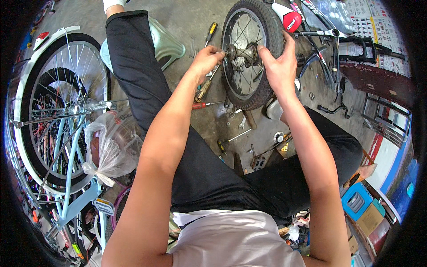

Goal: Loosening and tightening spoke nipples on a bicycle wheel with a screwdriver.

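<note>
Toward the visible near edge of the floor lie a screwdriver and, farther, a wrench. Beyond, the right hand clasps the wheel; the left hand presses together at its hub, whatever it pinches hidden.

the one view, a head-worn wide fisheye, faces steeply down and forward from above. the lap lies near it, the floor farther off.
</note>
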